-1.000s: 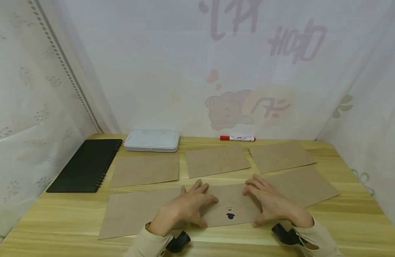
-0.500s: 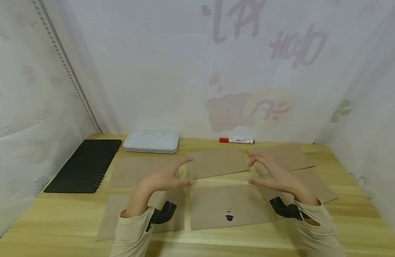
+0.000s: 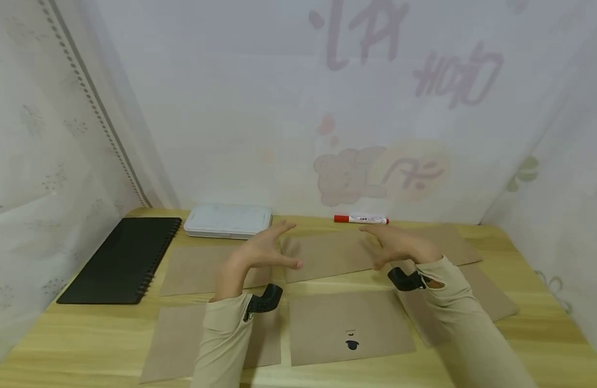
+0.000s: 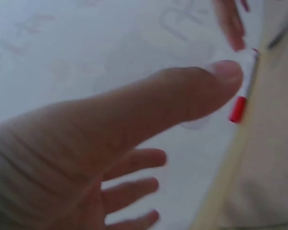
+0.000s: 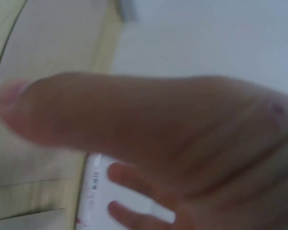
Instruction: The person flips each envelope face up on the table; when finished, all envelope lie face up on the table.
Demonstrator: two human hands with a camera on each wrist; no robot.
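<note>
My left hand point(image 3: 259, 252) is held over the back row of flat brown paper pieces, thumb and fingers spread apart around nothing. Facing it, my right hand point(image 3: 402, 245) has the same wide curve between thumb and fingers, also holding nothing. Between them lies the back middle brown paper point(image 3: 323, 261). Nearer me is the front middle brown paper point(image 3: 323, 328), which carries a small black printed mark point(image 3: 352, 344). In the left wrist view the thumb point(image 4: 182, 93) crosses the picture, with loose fingertips below it. The right wrist view shows that hand's thumb point(image 5: 110, 105) stretched out.
A red-capped marker point(image 3: 361, 220) lies at the table's back edge by the wall. Back left are a white flat case point(image 3: 228, 221) and a black spiral notebook point(image 3: 119, 258). More brown papers lie at left point(image 3: 172, 339) and right point(image 3: 492, 296) on the wooden table.
Both hands have left the front middle paper, where they rested at its sides, and moved away from me over the back row. The front middle paper now lies uncovered.
</note>
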